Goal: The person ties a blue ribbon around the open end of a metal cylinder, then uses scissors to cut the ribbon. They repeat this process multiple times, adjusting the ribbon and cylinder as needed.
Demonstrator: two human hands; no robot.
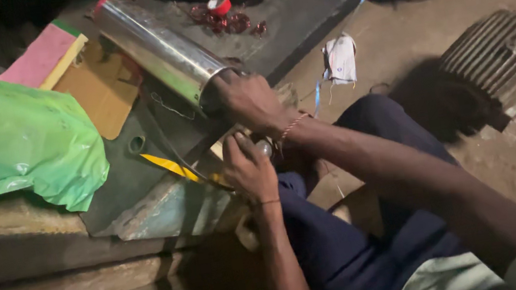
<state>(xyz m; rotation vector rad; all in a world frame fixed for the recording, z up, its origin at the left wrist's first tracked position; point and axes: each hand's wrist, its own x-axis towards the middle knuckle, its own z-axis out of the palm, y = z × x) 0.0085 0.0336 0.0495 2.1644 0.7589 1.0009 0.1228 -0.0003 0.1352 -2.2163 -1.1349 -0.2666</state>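
The right hand (248,102) has its fingers (223,95) curled tight over the near rim of a long shiny steel cylinder (158,44), which slants away from them across the dark, cluttered table (133,177). Just below, touching or nearly so, the left hand (248,167) is closed round something small and pale; I cannot tell what it is. My worry is the tube: it seems to be held by one end only, so if that grip loosens on the smooth metal it could roll or slide off the edge. A cut rim might also nick the fingertips. Further out lie a crumpled green plastic bag (5,142), a pink and yellow pad (44,57) and a ribbed metal cover (500,54) on the floor.
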